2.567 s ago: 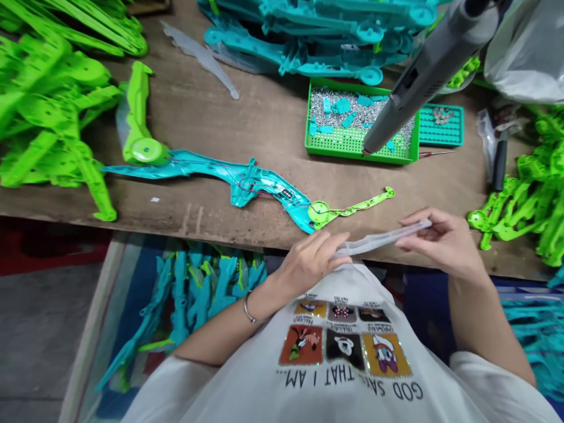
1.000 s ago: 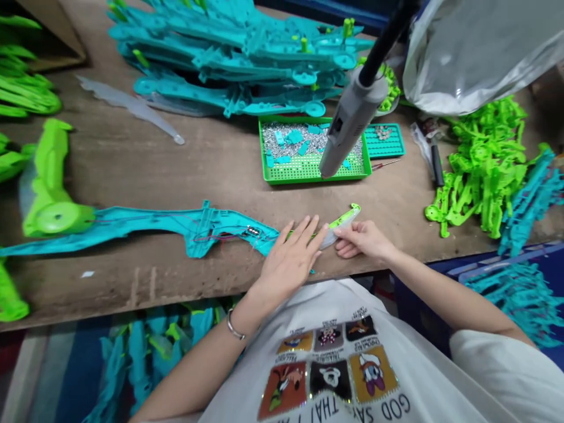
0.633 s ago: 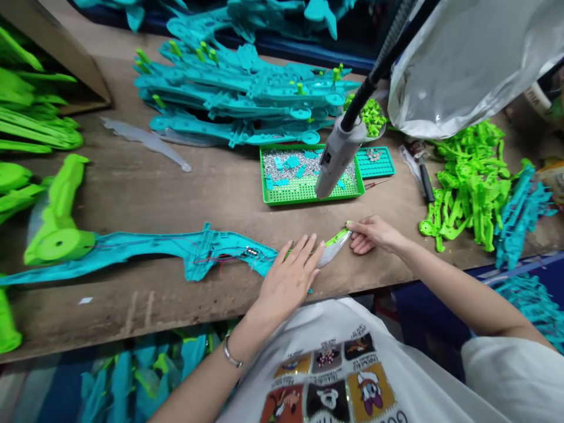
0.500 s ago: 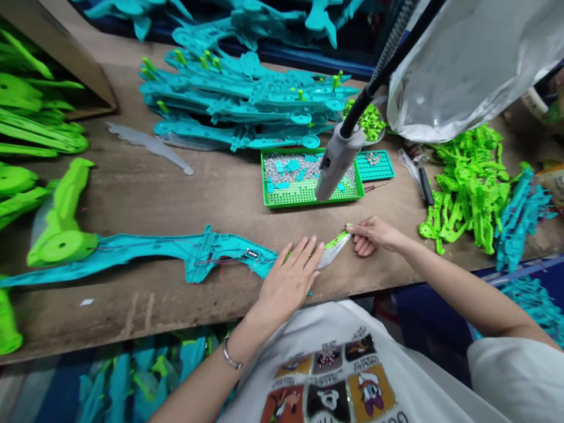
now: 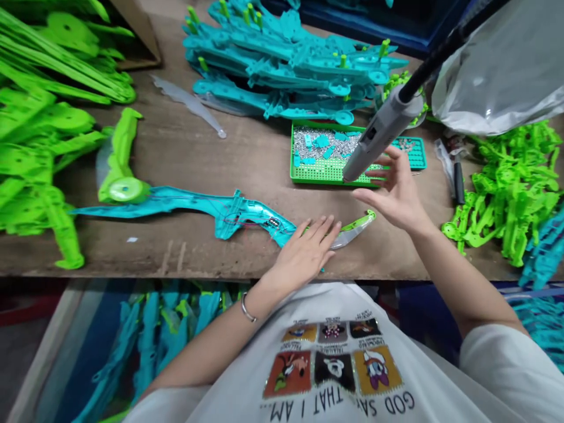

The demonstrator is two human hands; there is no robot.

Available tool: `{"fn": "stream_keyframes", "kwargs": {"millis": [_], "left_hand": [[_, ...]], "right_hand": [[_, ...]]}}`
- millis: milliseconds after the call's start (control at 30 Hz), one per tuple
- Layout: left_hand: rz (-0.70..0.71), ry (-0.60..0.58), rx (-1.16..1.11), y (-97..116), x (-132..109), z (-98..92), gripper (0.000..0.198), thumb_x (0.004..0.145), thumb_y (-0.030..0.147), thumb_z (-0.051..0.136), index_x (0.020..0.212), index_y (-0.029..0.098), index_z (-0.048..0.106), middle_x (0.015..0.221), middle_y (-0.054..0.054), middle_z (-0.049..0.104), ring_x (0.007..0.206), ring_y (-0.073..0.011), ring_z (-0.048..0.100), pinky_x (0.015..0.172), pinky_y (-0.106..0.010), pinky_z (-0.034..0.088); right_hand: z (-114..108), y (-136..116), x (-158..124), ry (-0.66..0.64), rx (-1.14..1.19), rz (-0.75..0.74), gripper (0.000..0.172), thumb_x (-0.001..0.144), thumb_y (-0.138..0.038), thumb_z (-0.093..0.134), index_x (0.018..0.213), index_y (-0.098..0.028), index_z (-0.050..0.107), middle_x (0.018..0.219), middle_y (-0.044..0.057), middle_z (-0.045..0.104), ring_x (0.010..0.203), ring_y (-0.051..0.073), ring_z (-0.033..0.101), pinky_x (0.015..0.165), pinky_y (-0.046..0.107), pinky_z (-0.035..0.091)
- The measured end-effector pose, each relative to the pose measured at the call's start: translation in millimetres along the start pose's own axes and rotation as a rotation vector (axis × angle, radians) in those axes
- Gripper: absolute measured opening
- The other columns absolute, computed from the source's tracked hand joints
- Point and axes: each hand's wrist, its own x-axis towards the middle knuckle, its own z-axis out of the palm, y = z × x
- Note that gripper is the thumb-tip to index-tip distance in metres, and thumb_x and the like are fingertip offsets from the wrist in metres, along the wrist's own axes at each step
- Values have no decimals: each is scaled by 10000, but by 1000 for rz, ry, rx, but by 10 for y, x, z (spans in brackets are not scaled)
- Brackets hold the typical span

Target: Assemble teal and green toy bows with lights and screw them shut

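Observation:
A long teal toy bow half [image 5: 194,205] with red wires lies across the wooden bench [image 5: 247,158]. My left hand [image 5: 308,249] lies flat with fingers stretched out on its right end, pressing down a clear plastic blade piece [image 5: 348,238] and a green arm piece [image 5: 363,220]. My right hand [image 5: 394,191] is lifted, fingers spread and holding nothing, just below the tip of the hanging grey electric screwdriver [image 5: 379,138].
A green tray [image 5: 326,170] of screws and small teal parts and a small teal tray [image 5: 416,154] sit behind the hands. Stacked teal bow halves [image 5: 286,59] lie at the back. Green parts [image 5: 48,135] pile at left, more green parts [image 5: 506,194] at right. A clear blade [image 5: 189,103] lies alone.
My right hand has let go of the clear piece on the bench and risen toward the hanging screwdriver. My left hand stays flat on the pieces. The view shifted.

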Motion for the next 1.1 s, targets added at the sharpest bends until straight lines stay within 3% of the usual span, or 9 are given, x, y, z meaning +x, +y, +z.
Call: {"fn": "stream_keyframes", "kwargs": {"millis": [67,200,400,567,700,833,900,967,1100], "left_hand": [[-6,-3,-4,-5,-2,-9,633,1086,363,439,1649,116,287,1715,-158,304,1576,-300,343,1277,-512,300],[-5,13,-9,-12,-17,5,634,1085,362,447,1643,102,295,1706,-157,328,1579,-295,337,1289,-503,277],[-2,81,7,-31,-51,86,615,1080,341,464,1634,116,324,1690,-151,365,1570,-286,359,1289,-494,281],[19,103,4,-89,-39,167,664,1062,351,506,1654,149,281,1686,-133,379,1554,-282,393,1281,-498,304],[54,139,-1,-111,-40,107,702,1054,353,526,1666,155,246,1686,-132,381,1557,-293,385,1268,-507,342],[83,245,-46,-130,-148,-59,735,1030,336,582,1664,160,254,1669,-143,409,1577,-312,343,1273,-548,346],[81,318,-89,-165,-239,-125,731,1010,275,620,1654,178,286,1629,-145,470,1562,-308,373,1270,-555,360],[68,388,-130,-211,-325,-161,717,985,207,652,1631,205,341,1572,-140,538,1528,-303,430,1254,-555,394],[39,453,-164,-267,-399,-171,655,955,127,674,1561,240,457,1503,-130,602,1466,-308,511,1204,-559,461]], "right_hand": [[175,-65,135,-45,79,-57,908,711,-634,869,1450,-362,417,1315,51,660,1076,237,713,890,427,653],[341,-81,293,-69,148,-48,738,840,-618,769,1435,-358,417,1153,36,698,1030,249,723,892,475,659],[168,-89,324,-167,253,6,702,776,-407,855,1376,-318,501,1124,26,726,1030,238,728,949,432,642],[-75,185,392,-273,119,-48,600,738,-139,674,1320,-254,586,1263,63,719,1144,238,711,1034,427,592],[-533,535,630,13,-279,5,436,744,-102,541,1144,-197,686,1088,80,773,998,240,733,968,432,584],[-1310,970,807,269,-806,127,334,805,-110,494,1047,-169,716,1101,145,747,1081,289,673,1009,437,515],[-1745,1227,824,309,-1024,274,309,861,-145,482,1070,-139,709,1173,198,710,1164,329,624,1033,452,478],[-2136,1483,815,298,-1161,452,372,900,-196,517,1232,-90,648,1297,249,652,1228,356,584,1043,458,459],[-2613,1885,806,184,-1203,651,746,797,-262,741,1456,-37,473,1355,289,619,1230,375,579,1020,458,461]]}}
